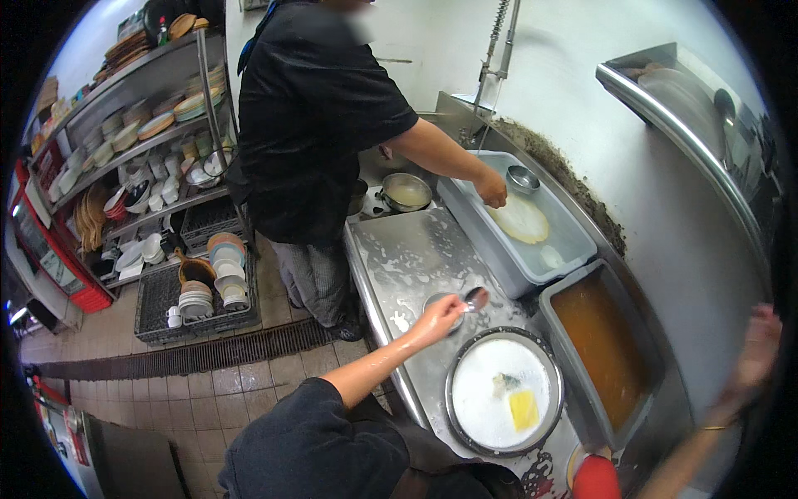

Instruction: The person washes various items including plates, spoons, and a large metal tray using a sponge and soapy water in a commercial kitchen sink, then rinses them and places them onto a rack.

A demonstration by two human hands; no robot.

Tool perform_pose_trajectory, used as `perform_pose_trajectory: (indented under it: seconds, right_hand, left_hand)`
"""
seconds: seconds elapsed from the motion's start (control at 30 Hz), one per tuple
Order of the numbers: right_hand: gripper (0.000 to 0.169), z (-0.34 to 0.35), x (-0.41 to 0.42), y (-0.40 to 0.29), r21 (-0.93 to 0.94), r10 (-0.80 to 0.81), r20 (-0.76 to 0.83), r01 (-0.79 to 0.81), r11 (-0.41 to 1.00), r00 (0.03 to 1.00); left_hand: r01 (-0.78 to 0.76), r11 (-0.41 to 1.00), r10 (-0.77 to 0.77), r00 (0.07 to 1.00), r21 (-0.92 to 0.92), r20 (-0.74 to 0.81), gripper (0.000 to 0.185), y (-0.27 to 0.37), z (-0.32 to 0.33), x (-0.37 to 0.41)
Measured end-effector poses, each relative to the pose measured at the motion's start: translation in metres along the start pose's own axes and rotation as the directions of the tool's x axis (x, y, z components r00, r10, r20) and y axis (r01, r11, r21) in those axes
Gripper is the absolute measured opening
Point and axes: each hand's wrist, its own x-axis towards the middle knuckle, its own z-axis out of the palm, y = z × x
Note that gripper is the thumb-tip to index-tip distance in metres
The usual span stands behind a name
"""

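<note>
My left hand [444, 313] grips a metal spoon [477, 299], its bowl pointing away to the right. Partly hidden beneath that hand is a small round container [434, 301] on the wet steel counter [414, 249]. Nearer my body stands a round basin [450, 399] full of white suds. A yellow sponge [523, 410] and a greenish scrap [508, 380] float in it. My right hand [751, 355] is raised at the far right, blurred and apart from the counter; its finger positions and any contents are unclear.
A co-worker's hand [491, 189] reaches over a grey tub [511, 287] of cloudy water holding a metal bowl [522, 179]. Another tub [608, 430] contains brown liquid. A red object [596, 479] lies near me. Crates of dishes [196, 330] stand on the floor by shelving [140, 150].
</note>
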Motion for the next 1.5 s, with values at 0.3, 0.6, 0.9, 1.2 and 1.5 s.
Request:
perform_pose_trajectory:
  seconds: [0.3,0.6,0.9,1.2,1.5]
  right_hand:
    - [0.017,0.225,-0.209,-0.074,0.403,0.513,0.544,-0.743,0.534,0.664]
    - [0.028,0.251,-0.195,-0.059,0.473,0.785,0.354,-0.821,0.318,0.508]
    - [0.027,0.366,-0.224,-0.077,0.47,0.719,0.595,-0.881,0.051,0.359]
    - [0.037,0.472,-0.203,0.068,-0.078,0.819,0.571,-0.99,0.117,0.052]
    - [0.024,0.528,-0.248,0.165,-0.799,0.93,0.268,-0.48,0.361,0.253]
  left_hand:
    - [-0.049,0.978,0.11,0.947,-0.202,0.301,0.021,0.057,0.092,-0.011]
    - [0.034,0.993,0.023,0.878,-0.111,0.479,0.025,0.033,0.058,0.005]
    - [0.073,0.958,-0.01,0.975,-0.278,0.222,0.026,-0.001,0.044,0.068]
    - [0.436,0.896,-0.282,0.699,-0.079,0.658,0.023,-0.075,-0.04,0.122]
    - [0.512,0.85,-0.297,0.663,-0.127,0.687,0.013,-0.111,-0.11,0.158]
